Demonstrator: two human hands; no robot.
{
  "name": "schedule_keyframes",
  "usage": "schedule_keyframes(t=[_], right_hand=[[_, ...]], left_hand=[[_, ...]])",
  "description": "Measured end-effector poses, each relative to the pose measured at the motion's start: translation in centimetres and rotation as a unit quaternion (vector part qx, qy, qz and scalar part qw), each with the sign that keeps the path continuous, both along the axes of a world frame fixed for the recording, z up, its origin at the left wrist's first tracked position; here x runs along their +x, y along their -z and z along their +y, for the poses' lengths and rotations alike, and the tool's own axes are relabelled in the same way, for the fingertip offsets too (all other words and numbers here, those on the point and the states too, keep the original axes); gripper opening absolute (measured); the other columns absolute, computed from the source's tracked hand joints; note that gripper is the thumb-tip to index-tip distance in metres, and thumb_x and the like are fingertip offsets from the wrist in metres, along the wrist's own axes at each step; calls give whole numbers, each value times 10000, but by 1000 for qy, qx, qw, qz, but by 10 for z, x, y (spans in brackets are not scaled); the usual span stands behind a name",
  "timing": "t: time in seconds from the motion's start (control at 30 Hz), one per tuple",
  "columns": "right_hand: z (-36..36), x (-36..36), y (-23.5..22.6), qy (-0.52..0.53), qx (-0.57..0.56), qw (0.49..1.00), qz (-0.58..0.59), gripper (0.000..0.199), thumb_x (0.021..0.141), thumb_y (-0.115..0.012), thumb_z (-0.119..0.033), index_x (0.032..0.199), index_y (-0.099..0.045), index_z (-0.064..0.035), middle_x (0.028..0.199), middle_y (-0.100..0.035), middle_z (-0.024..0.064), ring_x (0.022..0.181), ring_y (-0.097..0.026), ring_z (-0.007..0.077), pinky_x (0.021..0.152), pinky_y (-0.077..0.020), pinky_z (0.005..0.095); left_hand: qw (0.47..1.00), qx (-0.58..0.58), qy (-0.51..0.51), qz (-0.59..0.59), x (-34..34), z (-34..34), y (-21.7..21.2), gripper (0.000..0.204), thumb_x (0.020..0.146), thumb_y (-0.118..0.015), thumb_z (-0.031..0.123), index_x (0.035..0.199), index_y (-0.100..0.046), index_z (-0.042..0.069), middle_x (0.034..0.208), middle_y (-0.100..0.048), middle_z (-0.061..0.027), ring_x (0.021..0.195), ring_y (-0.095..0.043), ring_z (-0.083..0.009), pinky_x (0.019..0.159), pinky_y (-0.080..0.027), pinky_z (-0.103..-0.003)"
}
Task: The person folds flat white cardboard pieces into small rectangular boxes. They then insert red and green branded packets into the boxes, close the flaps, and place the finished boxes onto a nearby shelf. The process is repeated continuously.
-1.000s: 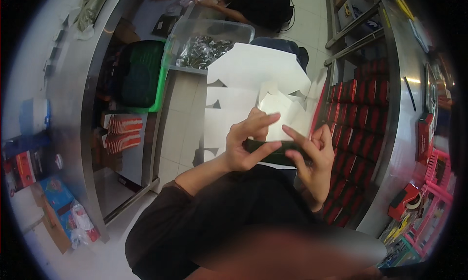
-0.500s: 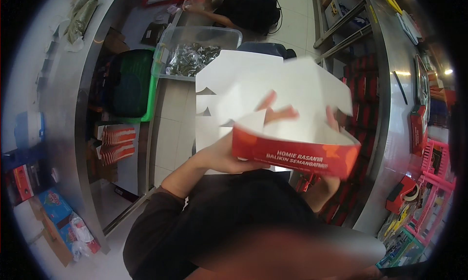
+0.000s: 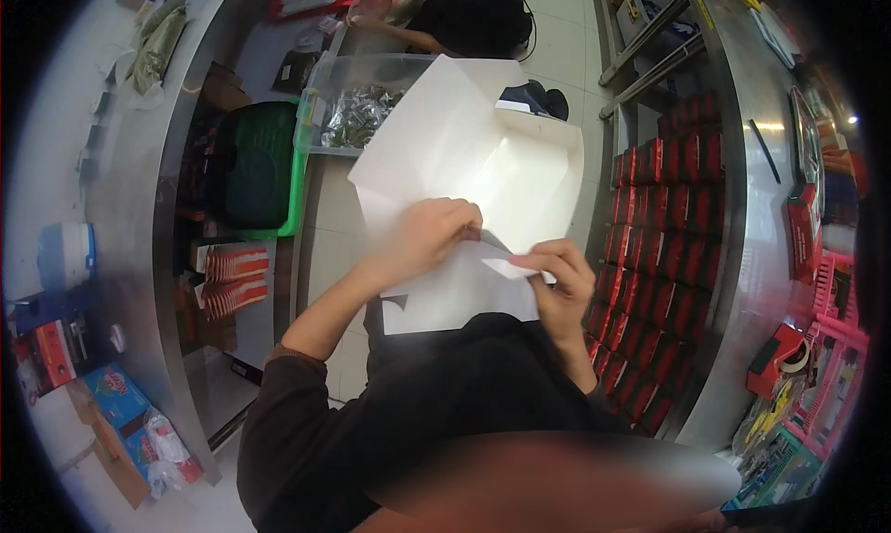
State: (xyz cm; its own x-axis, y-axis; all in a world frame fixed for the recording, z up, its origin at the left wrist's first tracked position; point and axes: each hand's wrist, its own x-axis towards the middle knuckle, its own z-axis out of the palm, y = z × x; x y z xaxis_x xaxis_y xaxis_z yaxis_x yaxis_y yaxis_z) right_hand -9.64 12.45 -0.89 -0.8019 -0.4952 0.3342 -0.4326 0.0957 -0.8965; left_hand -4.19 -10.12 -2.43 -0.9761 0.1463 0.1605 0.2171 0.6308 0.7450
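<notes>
White carton [image 3: 483, 153] open side up, long axis running away, both hands [image 3: 422, 241] folding near flap

One white cardboard box [image 3: 483, 162], half folded. Two hands on it: left hand [image 3: 422, 241], right hand [image 3: 557, 278]. One clear plastic tub [image 3: 357, 115], one green crate [image 3: 255, 166], two stacks of flat red cartons [image 3: 227, 278]. Red boxes [image 3: 668, 208] in rows, too many to count.
</notes>
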Motion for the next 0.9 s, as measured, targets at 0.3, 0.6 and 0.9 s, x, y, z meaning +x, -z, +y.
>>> schedule_keyframes(t=[0.3, 0.6, 0.9], right_hand=[[2, -11, -23, 106, 75, 986, 106, 387, 707, -789, 26, 1058, -754, -133, 888, -432, 35, 647, -457, 119, 535, -405, 264], [-3, -24, -36, -9, 92, 956, 279, 529, 711, -758, 71, 1193, -693, -136, 981, -417, 61, 622, -456, 141, 526, -399, 286], [-25, -5, 13, 22, -8, 924, 381, 443, 680, -833, -2, 961, -502, -90, 834, -548, 83, 719, -547, 263, 619, -464, 383]], left_hand=[[973, 187, -50, -129, -3, 18, -32, 158, 913, -618, 95, 1044, -662, 19, 770, -664, -116, 636, -594, -183, 618, -470, -297], [997, 74, 36, -11, -3, 20, -53, 182, 885, -646, 59, 1061, -663, 17, 863, -695, -124, 759, -689, -225, 728, -543, -307], [858, 494, -120, -77, -9, 42, -71, 198, 936, -605, -7, 1124, -554, -47, 1092, -574, -54, 884, -657, -101, 652, -558, -228]])
